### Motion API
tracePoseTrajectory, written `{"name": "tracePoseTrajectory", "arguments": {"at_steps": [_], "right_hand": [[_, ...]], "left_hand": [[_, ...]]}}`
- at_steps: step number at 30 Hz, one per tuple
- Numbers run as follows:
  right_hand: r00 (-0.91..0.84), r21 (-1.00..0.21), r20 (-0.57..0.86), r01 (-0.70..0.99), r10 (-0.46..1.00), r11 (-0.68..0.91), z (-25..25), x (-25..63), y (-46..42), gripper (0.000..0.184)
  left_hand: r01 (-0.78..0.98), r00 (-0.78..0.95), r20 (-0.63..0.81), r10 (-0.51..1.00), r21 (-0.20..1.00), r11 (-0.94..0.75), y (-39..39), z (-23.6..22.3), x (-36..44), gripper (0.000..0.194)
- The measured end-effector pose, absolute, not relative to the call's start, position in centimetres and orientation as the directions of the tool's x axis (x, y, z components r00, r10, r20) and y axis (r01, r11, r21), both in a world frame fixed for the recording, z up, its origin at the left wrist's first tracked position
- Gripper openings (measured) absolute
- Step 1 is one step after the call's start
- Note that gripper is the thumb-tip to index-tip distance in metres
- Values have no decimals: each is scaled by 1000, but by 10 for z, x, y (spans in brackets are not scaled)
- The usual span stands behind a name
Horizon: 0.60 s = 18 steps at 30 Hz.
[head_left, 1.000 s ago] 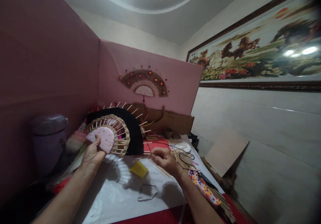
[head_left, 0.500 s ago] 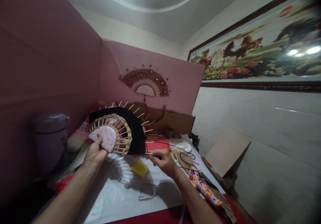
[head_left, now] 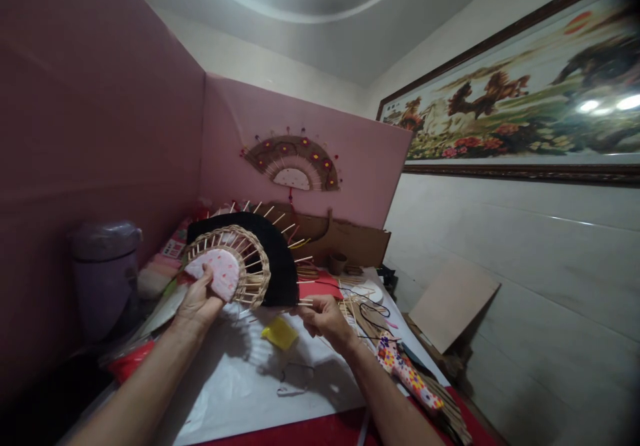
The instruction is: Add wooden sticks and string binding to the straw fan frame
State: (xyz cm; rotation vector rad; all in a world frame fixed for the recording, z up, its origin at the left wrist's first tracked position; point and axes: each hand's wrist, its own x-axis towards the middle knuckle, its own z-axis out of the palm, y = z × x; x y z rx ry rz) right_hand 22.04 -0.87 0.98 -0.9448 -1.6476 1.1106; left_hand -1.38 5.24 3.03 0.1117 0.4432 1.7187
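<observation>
A hand fan with a black outer band, a woven ring and thin wooden sticks is held up over the table. My left hand grips its pink padded base, thumb on top. At the fan's lower right corner, my right hand is closed, fingers pinched by the end sticks and the black edge. A black cord runs from near that corner to the right. What exactly the right fingertips pinch is too small to make out.
A yellow piece lies on the white sheet. At right are a flower-patterned object, loose sticks and a white disc. A small brown pot stands behind. A finished-looking fan hangs on the pink partition.
The fan and my left hand have shifted slightly to the right. My right hand stays near the fan's lower corner, its fingers now closer to the black edge.
</observation>
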Motion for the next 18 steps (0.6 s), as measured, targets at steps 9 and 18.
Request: {"name": "tracePoseTrajectory", "arguments": {"at_steps": [9,18], "right_hand": [[-222,-972,230,-13,948,233,6,222,-3,32],[-162,-949,308,-117,937,292,6,223,-1,36]], "left_hand": [[-915,-159,-143,977,392,-92,50,33,-9,29],[-899,-2,-127,992,435,54,39,39,1,26]]}}
